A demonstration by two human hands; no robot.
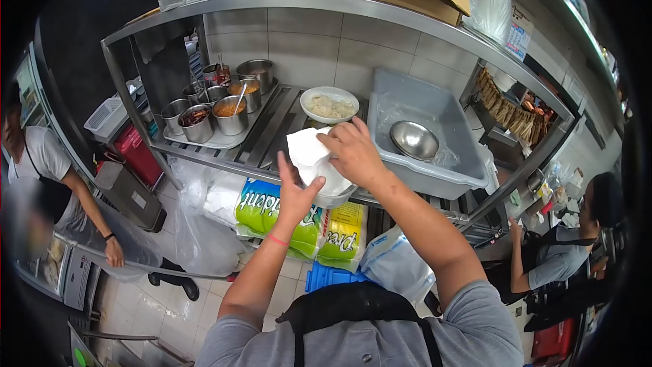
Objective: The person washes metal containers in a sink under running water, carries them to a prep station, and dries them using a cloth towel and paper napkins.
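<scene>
A white paper sheet (308, 147), perhaps a napkin, lies over a white bowl (334, 195) near the front edge of the slatted metal shelf. My left hand (297, 194) is at the bowl's left side, thumb against the paper and fingers apart. My right hand (352, 152) pinches the paper from above, its fingertips on the sheet. Just behind my hands stands a white bowl of pale food (330, 105), which looks like rice or noodles. What the covered bowl holds is hidden.
Metal pots (231, 115) of sauces stand on a tray at the left. A grey bin (435, 173) with a steel bowl (414, 141) is at the right. Packages (278, 221) lie below. One person (47, 156) stands left, another (557, 251) right.
</scene>
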